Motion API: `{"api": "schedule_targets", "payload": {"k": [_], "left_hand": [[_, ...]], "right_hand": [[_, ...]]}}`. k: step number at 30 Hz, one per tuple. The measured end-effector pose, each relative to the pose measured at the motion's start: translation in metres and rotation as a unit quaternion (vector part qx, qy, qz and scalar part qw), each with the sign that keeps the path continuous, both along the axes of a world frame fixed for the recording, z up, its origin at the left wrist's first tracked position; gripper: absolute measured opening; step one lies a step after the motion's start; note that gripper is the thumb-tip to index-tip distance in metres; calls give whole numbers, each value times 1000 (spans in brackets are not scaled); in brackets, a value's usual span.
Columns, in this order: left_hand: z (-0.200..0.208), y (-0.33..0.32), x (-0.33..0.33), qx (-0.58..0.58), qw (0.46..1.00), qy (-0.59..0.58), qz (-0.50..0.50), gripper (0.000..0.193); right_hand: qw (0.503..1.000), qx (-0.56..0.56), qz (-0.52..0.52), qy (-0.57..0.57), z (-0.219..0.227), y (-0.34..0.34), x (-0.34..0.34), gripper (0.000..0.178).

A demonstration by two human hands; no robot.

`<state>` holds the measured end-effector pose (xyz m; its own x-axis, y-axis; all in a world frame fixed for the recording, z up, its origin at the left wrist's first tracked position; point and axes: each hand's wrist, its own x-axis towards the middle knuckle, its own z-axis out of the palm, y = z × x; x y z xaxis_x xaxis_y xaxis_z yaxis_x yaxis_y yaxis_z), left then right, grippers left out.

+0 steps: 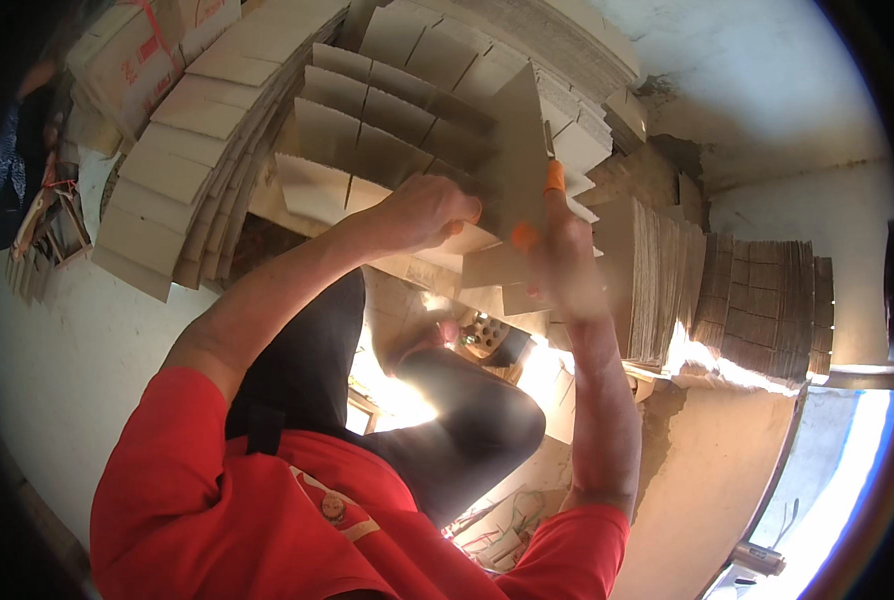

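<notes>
My left hand (425, 213) is closed at the near edge of a group of slotted cardboard strips (327, 120), which stand in rows. Its fingertips press on a pale cardboard strip (470, 240); part of the grip is hidden. My right hand (572, 255), slightly blurred, pinches an upright cardboard sheet (519, 140) to the right of those rows. Bright orange shows at two of its fingertips (554, 178), seemingly finger covers. Smaller cardboard flaps (497, 270) hang below, between my two hands.
Overlapping cardboard strips (172, 170) fan out at the left. Stacked cardboard pieces (647, 280) stand on edge at the right, beside darker brown bundles (757, 300). A wrapped bundle with red print (142, 60) lies far left. My bent knees are under the work, near a pale wall (97, 340).
</notes>
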<state>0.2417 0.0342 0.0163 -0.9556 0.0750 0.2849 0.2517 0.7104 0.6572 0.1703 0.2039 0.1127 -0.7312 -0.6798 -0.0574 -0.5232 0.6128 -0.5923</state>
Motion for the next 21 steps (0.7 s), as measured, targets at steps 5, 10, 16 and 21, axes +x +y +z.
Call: {"api": "schedule_targets", "payload": {"k": [5,10,16,21], "left_hand": [[15,-16,-8,6,999,39,9,13],[41,-47,-40,0,991,102,87,18],[48,-45,-25,14,988,116,97,23],[45,-40,32,29,974,197,110,29]], "right_hand": [[999,-42,16,-30,-15,10,2,62],[991,108,78,-27,-49,13,1,71],[981,179,73,19,-41,11,11,69],[904,33,-154,397,-78,122,-44,45]]}}
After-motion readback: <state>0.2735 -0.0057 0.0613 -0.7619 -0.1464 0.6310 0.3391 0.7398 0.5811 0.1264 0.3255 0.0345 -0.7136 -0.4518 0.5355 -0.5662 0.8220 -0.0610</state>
